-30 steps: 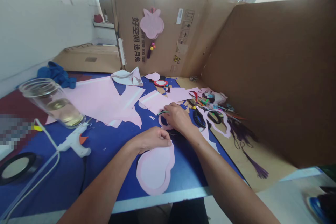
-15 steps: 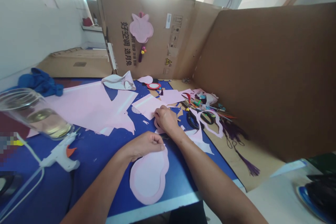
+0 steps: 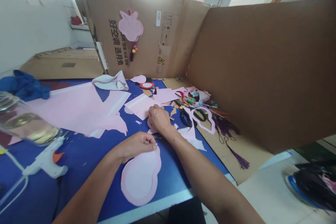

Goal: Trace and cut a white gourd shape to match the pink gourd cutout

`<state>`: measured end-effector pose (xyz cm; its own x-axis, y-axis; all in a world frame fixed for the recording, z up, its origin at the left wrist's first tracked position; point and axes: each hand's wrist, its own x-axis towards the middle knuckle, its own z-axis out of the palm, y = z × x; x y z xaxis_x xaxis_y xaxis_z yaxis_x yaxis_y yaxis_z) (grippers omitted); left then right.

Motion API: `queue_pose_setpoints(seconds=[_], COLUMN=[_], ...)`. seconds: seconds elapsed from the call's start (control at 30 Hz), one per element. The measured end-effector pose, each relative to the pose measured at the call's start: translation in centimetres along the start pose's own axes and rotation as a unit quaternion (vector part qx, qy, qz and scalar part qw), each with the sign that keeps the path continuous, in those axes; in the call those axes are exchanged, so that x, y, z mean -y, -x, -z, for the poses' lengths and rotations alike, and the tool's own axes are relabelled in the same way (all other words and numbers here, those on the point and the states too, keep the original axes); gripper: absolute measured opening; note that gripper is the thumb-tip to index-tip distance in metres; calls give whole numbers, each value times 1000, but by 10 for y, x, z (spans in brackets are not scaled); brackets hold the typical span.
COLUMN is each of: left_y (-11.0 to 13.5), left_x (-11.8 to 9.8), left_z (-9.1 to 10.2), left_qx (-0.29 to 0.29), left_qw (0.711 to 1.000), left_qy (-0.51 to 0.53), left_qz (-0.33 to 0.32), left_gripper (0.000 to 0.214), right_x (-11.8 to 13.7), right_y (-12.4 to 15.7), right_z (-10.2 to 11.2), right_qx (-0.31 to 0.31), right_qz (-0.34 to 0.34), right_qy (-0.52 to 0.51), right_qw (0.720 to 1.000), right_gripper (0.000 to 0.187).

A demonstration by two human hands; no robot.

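Observation:
My left hand (image 3: 139, 145) is closed in a pinch at the narrow top edge of a gourd-shaped felt piece (image 3: 124, 182). This piece is pink, with a smaller whitish gourd shape (image 3: 138, 178) lying on it and a pink border showing around. Farther out, my right hand (image 3: 159, 118) is closed with its fingertips bent down. A bit of pink felt (image 3: 149, 124) shows beside those fingers; what they hold, if anything, is hidden. Close by the right hand lies a square-cut pink sheet (image 3: 141, 105).
On the blue table lie a large pink sheet (image 3: 76, 108), a white glue gun (image 3: 48, 161) and a glass jar (image 3: 28, 126). Black-handled scissors (image 3: 186, 117), a pink cut-out frame (image 3: 211, 120) and purple tassels (image 3: 243, 162) lie at right. Cardboard walls (image 3: 236, 70) stand behind; a pink ornament (image 3: 131, 27) hangs there.
The camera view has turned slightly to the right, so everything appears farther left. Both hands keep nearly the same pose and place over the table.

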<state>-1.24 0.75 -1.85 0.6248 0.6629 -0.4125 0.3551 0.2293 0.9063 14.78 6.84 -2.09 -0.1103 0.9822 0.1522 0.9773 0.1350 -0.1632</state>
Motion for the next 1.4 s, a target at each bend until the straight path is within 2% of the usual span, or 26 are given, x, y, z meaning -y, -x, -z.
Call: queue_pose_setpoints(seconds=[0.27, 0.5, 0.63, 0.97, 1.17, 1.4], left_y=[0, -2, -3, -3, -2, -4], left_x=[2, 6, 8, 11, 8, 10], left_z=[2, -2, -3, -3, -3, -3], left_qx=[6, 6, 2, 12, 7, 4], left_qw=[1000, 1000, 1000, 999, 999, 999], left_qy=[-5, 8, 14, 30, 28, 35], left_qz=[-12, -25, -12, -21, -18, -24], left_gripper=[36, 29, 23, 18, 20, 22], right_x=[-11, -9, -9, -15, -19, -8], right_y=[-2, 4, 4, 0, -2, 7], right_z=[4, -3, -14, -15, -6, -8], right_qx=[-37, -30, -20, -41, -67, -39], right_qz=[-44, -10, 2, -20, -40, 6], right_qy=[-32, -47, -50, -77, -89, -61], right_qw=[998, 998, 999, 996, 993, 997], right_gripper=[30, 34, 24, 21, 28, 37])
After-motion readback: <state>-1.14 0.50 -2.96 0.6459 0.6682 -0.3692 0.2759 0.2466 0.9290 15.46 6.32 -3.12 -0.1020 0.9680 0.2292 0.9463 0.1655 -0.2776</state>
